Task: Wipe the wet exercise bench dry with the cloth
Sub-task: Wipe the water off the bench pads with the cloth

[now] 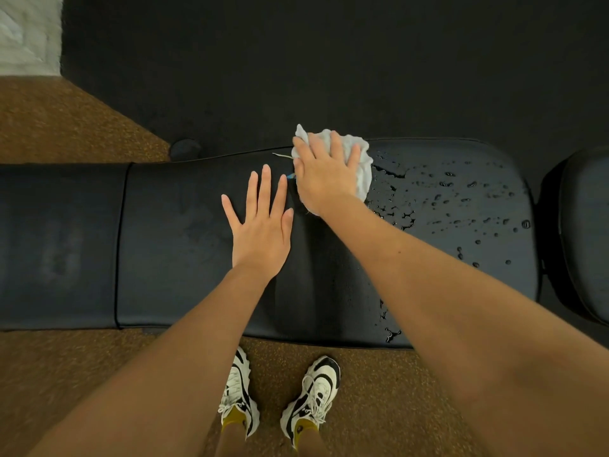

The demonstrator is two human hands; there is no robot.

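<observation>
Hands lie flat on bench (184, 245), right hand (324, 179) pressing cloth (361, 159).

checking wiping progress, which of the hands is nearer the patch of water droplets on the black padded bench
Right. The right hand presses the crumpled white cloth at the edge of the water droplets on the black padded bench. The left hand lies flat on the bench's dry part, farther away.

Cloth (357, 159) on desk (184, 245) far edge, under R hand (324, 179); L hand (260, 225) just left; droplets (461, 199) right.
</observation>
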